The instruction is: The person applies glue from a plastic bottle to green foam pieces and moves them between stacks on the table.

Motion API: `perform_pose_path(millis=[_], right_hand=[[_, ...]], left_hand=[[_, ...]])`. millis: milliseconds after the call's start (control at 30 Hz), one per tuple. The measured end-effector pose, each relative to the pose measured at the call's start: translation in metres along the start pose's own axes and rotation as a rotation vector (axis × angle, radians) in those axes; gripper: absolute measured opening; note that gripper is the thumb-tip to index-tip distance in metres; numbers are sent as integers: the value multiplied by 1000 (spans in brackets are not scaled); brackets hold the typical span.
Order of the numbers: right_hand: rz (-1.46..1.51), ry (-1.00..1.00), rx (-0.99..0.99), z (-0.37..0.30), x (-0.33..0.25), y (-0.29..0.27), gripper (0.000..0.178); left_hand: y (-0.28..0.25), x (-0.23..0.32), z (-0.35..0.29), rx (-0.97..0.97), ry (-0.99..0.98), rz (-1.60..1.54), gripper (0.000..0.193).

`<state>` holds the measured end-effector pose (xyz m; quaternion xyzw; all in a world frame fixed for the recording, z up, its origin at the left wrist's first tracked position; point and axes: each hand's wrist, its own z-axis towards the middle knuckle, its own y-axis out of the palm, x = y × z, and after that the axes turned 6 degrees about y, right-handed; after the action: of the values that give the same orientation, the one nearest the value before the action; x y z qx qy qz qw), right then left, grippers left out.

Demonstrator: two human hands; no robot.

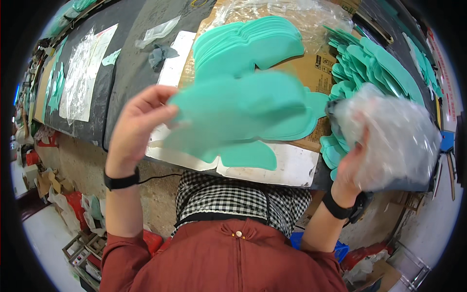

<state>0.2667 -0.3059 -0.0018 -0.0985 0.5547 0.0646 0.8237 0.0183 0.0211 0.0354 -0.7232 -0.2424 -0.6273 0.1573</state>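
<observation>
My left hand (141, 119) pinches the left end of a flat, rounded green sheet piece (233, 104), blurred by motion and held above the table. More green pieces of the same kind lie under it, one with a rounded lobe (248, 155) over the near white board. Just beyond, a neat stack of green pieces (248, 41) rests on the cardboard. At the right, my right hand (351, 165) grips a crumpled clear plastic bag (394, 138); its fingers show only partly through the film.
A loose, fanned pile of green pieces (374, 65) lies at the right, partly behind the bag. Flattened cardboard (311, 73) and a white board (292, 168) cover the dark table (131, 68). Plastic film (160, 31) and a grey scrap (161, 56) lie at the left.
</observation>
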Motion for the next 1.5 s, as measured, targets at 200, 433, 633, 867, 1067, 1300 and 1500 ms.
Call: perform_pose_path(millis=[200, 433, 633, 867, 1067, 1300, 1500], right_hand=[[735, 453, -285, -26, -37, 42, 50], [839, 667, -612, -68, -31, 82, 50], [96, 298, -490, -42, -29, 41, 47], [237, -335, -561, -58, -34, 166, 42], [-26, -248, -705, -55, -29, 102, 35], [-267, -55, -204, -22, -14, 17, 39], [-256, -157, -262, -25, -18, 46, 42]], left_hand=[[47, -37, -16, 46, 163, 771, 31], [59, -54, -45, 354, -21, -603, 28], [40, -51, -31, 185, 263, 597, 34], [26, -40, -38, 232, 465, 690, 49], [5, -28, -40, 262, 45, 492, 36], [51, -40, -40, 46, 512, 876, 44], [74, -42, -28, -38, 570, 1015, 36]])
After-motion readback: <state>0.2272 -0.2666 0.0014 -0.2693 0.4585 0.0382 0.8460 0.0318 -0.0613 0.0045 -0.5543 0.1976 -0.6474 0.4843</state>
